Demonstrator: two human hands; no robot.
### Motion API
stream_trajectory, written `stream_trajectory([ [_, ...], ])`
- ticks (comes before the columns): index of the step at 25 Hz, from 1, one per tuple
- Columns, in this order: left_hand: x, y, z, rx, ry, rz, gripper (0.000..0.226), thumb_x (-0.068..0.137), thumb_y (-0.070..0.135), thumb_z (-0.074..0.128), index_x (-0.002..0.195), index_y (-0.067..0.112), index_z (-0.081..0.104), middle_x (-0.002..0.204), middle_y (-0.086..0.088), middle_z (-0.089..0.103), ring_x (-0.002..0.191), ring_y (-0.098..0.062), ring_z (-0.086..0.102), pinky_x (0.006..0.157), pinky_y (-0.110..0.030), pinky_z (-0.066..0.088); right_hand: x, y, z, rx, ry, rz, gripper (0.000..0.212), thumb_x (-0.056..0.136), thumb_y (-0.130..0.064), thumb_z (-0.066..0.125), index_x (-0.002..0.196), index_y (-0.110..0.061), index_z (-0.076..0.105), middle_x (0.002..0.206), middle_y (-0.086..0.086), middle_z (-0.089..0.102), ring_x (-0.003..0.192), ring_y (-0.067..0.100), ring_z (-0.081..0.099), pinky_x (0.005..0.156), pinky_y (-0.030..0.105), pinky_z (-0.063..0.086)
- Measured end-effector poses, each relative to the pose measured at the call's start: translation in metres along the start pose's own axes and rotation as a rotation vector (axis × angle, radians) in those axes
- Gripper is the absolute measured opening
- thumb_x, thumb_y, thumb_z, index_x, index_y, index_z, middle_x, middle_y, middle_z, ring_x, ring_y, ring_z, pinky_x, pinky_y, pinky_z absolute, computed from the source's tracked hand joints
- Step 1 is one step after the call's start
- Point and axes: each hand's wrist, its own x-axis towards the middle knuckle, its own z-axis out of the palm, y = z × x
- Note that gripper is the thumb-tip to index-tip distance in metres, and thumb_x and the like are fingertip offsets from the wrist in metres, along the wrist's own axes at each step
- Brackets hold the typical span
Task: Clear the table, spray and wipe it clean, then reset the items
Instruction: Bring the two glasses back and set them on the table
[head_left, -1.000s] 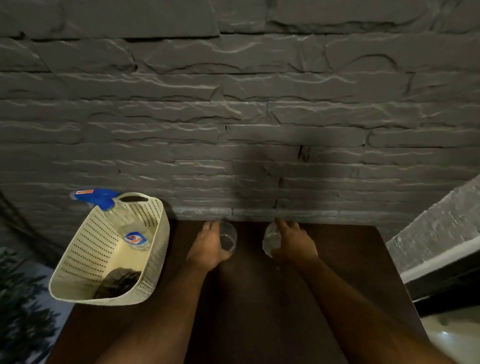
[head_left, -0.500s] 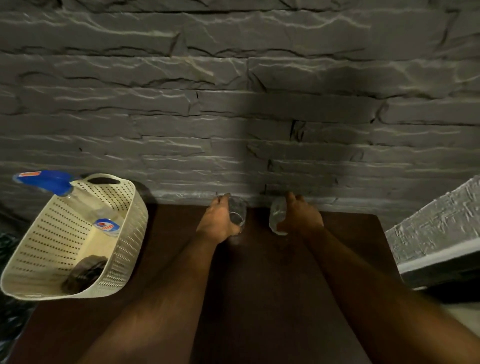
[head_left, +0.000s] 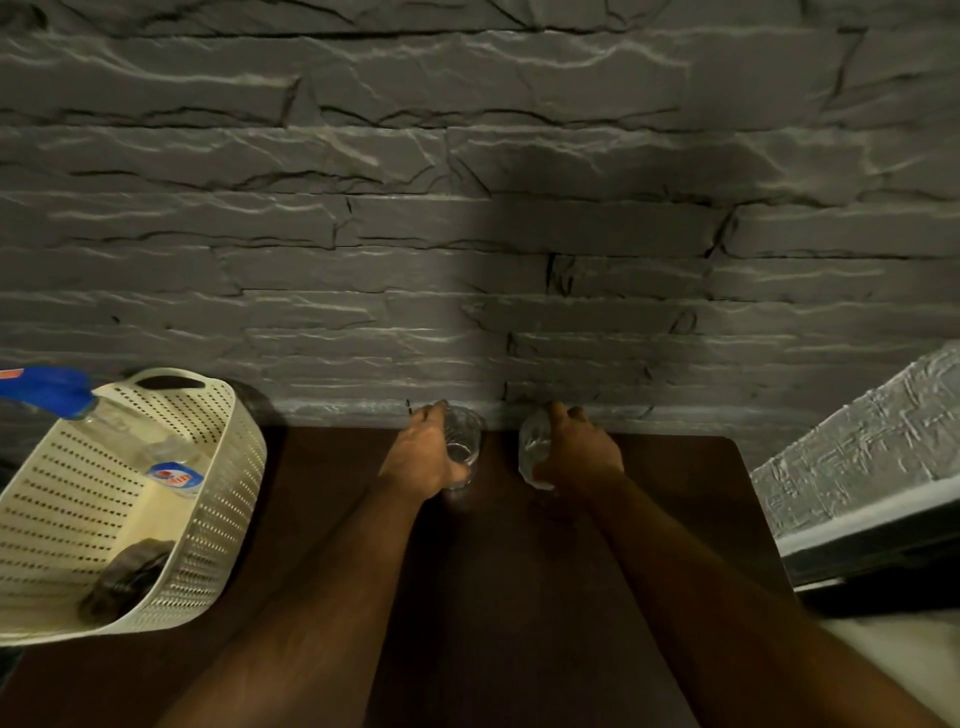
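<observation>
While both glasses sit at the far edge of the dark table (head_left: 519, 597), toward twelve o'clock and close to the stone wall (head_left: 467, 208), we curl our left hand (head_left: 423, 460) round the left glass (head_left: 462, 447) and our right hand (head_left: 582, 457) round the right glass (head_left: 532, 452), fingers wrapped on each. Whether the glasses are resting on the wood or just lifted we cannot tell. To clear them well, we judge it best to grip low and firm, keep them upright and apart so they do not knock, and carry them toward the perforated basket (head_left: 223, 519) at nine o'clock, where the spray bottle (head_left: 104, 421) and a dark cloth (head_left: 127, 577) lie.
</observation>
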Motion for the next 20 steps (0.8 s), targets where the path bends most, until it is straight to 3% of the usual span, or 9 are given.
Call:
stream_trajectory([
  [4, 0.002, 0.000, 0.003, 0.016, 0.019, 0.013, 0.109, 0.066, 0.031, 0.084, 0.152, 0.019, 0.018, 0.153, -0.007, 0.029, 0.135, -0.030, 0.040, 0.111, -0.043, 0.037, 0.001, 0.000, 0.002, 0.003, -0.006, 0.003, 0.090, 0.064, -0.031, 0.082, 0.138, -0.024, 0.032, 0.135, 0.012, 0.047, 0.115, 0.035, 0.056, 0.087, 0.045, 0.054],
  [7, -0.001, 0.000, 0.006, 0.005, 0.025, 0.009, 0.116, 0.068, 0.031, 0.085, 0.154, 0.021, 0.007, 0.160, -0.006, 0.013, 0.142, -0.030, 0.027, 0.115, -0.043, 0.030, 0.001, 0.001, 0.003, 0.011, -0.010, -0.002, 0.092, 0.065, -0.031, 0.082, 0.139, -0.022, 0.029, 0.138, 0.013, 0.044, 0.118, 0.036, 0.054, 0.090, 0.046, 0.052],
  [9, -0.009, -0.002, 0.008, -0.009, 0.042, 0.005, 0.123, 0.067, 0.034, 0.086, 0.154, 0.025, -0.001, 0.162, -0.004, 0.000, 0.146, -0.031, 0.016, 0.117, -0.043, 0.025, -0.003, 0.003, 0.002, 0.000, -0.033, -0.016, 0.105, 0.063, -0.036, 0.084, 0.145, -0.022, 0.019, 0.144, 0.014, 0.037, 0.126, 0.038, 0.046, 0.097, 0.048, 0.048],
  [12, -0.028, -0.008, 0.008, -0.028, 0.102, 0.015, 0.119, 0.070, 0.038, 0.083, 0.154, 0.027, 0.000, 0.162, -0.003, -0.002, 0.147, -0.031, 0.012, 0.116, -0.045, 0.024, -0.018, 0.008, -0.001, -0.032, 0.000, -0.037, 0.118, 0.060, -0.044, 0.084, 0.150, -0.025, 0.009, 0.154, 0.015, 0.022, 0.136, 0.038, 0.032, 0.103, 0.052, 0.040],
  [15, -0.055, -0.014, 0.004, -0.049, 0.141, 0.023, 0.107, 0.077, 0.039, 0.077, 0.154, 0.025, 0.004, 0.162, -0.004, 0.003, 0.147, -0.030, 0.014, 0.116, -0.046, 0.027, -0.043, 0.013, -0.001, -0.047, 0.061, -0.063, 0.112, 0.063, -0.047, 0.080, 0.149, -0.026, 0.012, 0.157, 0.013, 0.015, 0.141, 0.036, 0.023, 0.106, 0.052, 0.036],
  [20, -0.122, -0.024, -0.008, -0.067, 0.166, 0.015, 0.094, 0.085, 0.041, 0.068, 0.154, 0.024, 0.006, 0.162, -0.001, 0.000, 0.148, -0.024, 0.011, 0.116, -0.039, 0.025, -0.093, -0.011, -0.004, -0.046, 0.245, -0.198, 0.082, 0.074, -0.047, 0.067, 0.144, -0.024, 0.030, 0.152, 0.011, 0.027, 0.139, 0.033, 0.026, 0.105, 0.048, 0.038],
])
